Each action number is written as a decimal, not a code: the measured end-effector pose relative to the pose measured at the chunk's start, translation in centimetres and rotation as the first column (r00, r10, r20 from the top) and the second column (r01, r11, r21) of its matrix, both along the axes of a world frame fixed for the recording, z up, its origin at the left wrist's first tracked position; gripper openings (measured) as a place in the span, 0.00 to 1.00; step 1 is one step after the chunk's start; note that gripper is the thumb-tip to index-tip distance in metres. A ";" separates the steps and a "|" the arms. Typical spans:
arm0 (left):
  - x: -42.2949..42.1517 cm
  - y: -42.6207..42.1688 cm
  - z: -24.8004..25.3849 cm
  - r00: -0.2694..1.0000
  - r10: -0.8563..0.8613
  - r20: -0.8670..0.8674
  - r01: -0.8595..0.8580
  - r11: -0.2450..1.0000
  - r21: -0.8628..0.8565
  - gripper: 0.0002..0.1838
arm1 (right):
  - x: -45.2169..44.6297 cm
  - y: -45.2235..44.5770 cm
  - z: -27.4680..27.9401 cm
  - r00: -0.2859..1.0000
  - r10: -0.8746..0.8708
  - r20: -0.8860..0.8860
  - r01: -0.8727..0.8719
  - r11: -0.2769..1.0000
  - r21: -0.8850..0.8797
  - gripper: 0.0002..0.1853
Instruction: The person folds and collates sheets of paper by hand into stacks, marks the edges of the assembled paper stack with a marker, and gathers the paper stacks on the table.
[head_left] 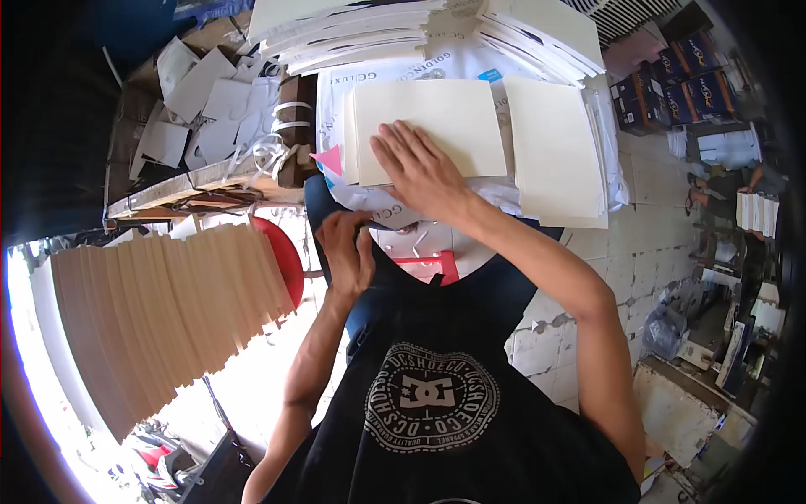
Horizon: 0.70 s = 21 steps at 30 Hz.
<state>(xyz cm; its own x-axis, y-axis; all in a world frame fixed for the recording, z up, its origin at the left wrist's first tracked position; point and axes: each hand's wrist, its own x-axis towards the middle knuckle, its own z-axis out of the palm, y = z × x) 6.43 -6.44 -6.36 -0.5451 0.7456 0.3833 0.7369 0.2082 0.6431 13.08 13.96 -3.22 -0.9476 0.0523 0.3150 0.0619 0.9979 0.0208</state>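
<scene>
Though curled, left hand [345,250] unclear inside.

Rear access is hemmed by the far-left stack [353,38] and far-right stack [546,34], with a lane over printed wrapping [466,59] between them. Only a narrow slit parts the front sheets [470,126] from the right-hand pile [554,151]. A scrap-filled wooden box [180,191] bars the left; above the front sheets, the right forearm [512,235] crosses the near approach.
</scene>
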 end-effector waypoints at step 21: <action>-9.6 8.1 3.3 0.965 0.214 0.151 -0.176 0.957 -0.232 0.27 | 19.7 9.5 1.2 0.263 -0.853 -0.451 0.930 0.348 -0.116 0.28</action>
<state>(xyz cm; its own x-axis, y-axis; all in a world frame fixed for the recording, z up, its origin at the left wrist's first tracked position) -3.18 1.69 -3.06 -0.7315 0.6724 0.1135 0.5501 0.4834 0.6810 32.76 23.44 -2.05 -0.1197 0.7038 0.7002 0.9500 0.2860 -0.1251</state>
